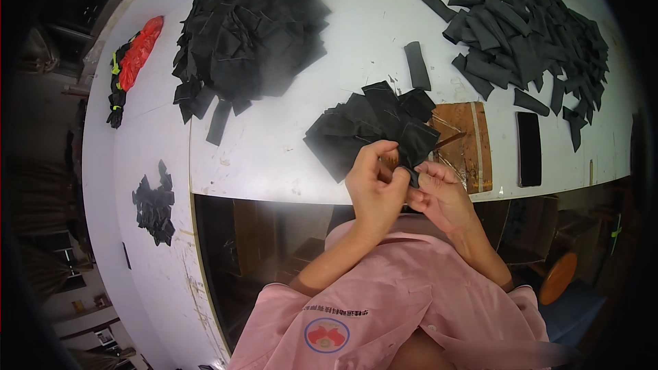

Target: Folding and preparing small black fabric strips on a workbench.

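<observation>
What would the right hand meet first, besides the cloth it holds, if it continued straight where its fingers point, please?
Most likely the left hand, which faces the right hand across the black cloth; the exact depth between them is hard to judge.

Premises: a textile workshop, by appearance. Grounds noted: the scuffed white worktable (274,164) before me carries a large heap of black fabric pieces (253,41), a smaller pile (356,123) of similar pieces and a mound of dark grey strips (524,34); my pink shirt (452,301) bears a uniform-style emblem (327,335).
</observation>
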Motion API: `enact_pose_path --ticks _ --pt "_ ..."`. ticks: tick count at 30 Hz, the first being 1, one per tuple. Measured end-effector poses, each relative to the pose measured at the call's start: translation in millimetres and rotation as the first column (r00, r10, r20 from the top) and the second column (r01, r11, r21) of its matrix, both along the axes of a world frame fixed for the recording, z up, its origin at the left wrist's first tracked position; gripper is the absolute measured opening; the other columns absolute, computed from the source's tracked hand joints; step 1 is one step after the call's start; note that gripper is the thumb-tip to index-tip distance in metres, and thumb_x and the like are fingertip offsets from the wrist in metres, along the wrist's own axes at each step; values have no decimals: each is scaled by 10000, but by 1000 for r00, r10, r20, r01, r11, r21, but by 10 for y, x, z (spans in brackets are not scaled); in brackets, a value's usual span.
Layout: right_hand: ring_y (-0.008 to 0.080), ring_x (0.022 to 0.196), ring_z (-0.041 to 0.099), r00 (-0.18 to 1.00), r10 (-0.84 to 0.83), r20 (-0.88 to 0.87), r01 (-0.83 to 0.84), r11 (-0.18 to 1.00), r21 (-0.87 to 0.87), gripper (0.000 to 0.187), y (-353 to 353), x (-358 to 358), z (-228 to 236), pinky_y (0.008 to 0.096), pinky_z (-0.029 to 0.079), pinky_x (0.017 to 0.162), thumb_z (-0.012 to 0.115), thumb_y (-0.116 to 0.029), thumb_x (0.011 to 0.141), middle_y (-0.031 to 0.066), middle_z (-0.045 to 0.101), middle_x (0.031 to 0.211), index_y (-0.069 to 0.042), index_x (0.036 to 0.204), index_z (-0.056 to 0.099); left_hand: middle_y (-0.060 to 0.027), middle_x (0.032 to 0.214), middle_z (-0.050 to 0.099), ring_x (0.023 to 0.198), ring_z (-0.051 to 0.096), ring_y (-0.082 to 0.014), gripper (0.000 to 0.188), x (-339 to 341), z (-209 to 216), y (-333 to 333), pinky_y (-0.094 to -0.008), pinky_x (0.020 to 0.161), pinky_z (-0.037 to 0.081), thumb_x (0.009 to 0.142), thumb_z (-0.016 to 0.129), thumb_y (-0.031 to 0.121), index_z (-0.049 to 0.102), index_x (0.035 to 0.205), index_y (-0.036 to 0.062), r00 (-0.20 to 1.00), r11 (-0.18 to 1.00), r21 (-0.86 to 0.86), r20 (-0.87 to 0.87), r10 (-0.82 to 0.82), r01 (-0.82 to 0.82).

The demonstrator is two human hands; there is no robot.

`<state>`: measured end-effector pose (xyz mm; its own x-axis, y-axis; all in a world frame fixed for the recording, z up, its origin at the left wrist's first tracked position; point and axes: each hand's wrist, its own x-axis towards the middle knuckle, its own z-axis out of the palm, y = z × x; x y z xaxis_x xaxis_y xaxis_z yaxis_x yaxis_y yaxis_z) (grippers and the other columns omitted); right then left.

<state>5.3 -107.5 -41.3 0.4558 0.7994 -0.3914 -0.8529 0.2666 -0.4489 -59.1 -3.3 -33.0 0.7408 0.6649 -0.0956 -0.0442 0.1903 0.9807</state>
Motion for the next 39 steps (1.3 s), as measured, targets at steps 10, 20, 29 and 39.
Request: enact_pose_path --ticks 10,20,29,39 --pt "71 733 445 850 -35 526 4 998 61 127 -114 80 18 193 372 645 564 -140 811 -6 479 793 -42 740 526 -24 755 541 564 443 -12 374 -144 298 209 -136 456 301 683 497 -122 419 1029 -1 795 667 -434 297 -529 605" --pt "105 606 474 304 -95 948 348 937 -18 78 -118 219 458 206 381 531 576 -13 751 76 534 823 -2 748 499 -55 777 570 519 453 -26 186 -53 423 -175 -135 440 341 807 536 -4 548 990 -31 983 966 197 44 -178 166" --pt "159 551 465 99 -19 995 373 927 -20 106 -89 316 795 265 359 487 601 -66 738 59 467 662 -18 741 506 -150 870 589 453 447 -29 69 109 724 -155 -143 341 305 805 516 -9 496 870 -22 984 999 53 177 -20 11" --pt "36 603 432 619 75 782 -36 997 -67 183 -21 542 1218 196 356 522 588 -162 801 -15 506 624 6 737 553 -220 800 491 312 358 -78 597 339 849 288 -191 263 238 677 389 -73 205 1244 -52 417 89 -407 889 -187 909"
